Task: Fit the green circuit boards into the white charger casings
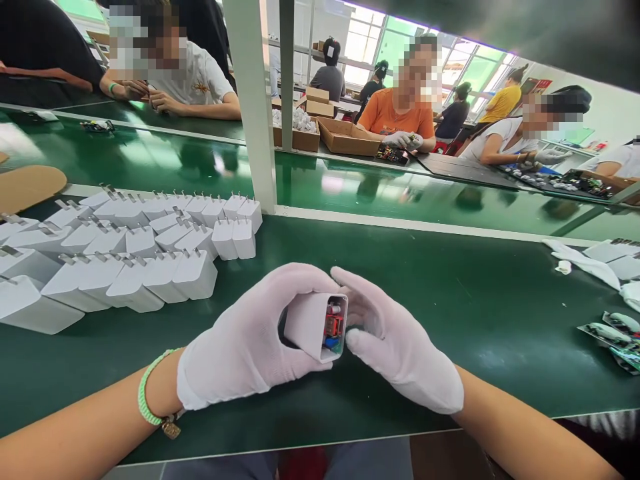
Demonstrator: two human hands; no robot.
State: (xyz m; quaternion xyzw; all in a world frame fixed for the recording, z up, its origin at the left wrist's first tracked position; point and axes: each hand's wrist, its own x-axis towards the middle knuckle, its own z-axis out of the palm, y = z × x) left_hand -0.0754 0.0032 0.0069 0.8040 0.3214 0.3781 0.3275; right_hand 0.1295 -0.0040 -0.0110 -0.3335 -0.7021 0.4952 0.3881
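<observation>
Both gloved hands hold a white plastic charger casing [313, 327] above the green bench, with its open end facing right. A red and blue-green circuit board [333, 327] sits inside that open end. My left hand [250, 337] wraps around the casing. The fingers and thumb of my right hand [400, 343] close on the open end. Left of my hands stand several white wall chargers [130, 260] in loose rows, their metal prongs up. Neither hand touches them.
A white post [255, 100] rises at the far edge of the green bench [425, 393]. White cloth [585, 263] and green-printed sheets [613, 340] lie at the right. A tan cardboard sheet [27, 187] lies at the left. Co-workers in gloves sit across a second bench, near cardboard boxes [345, 137].
</observation>
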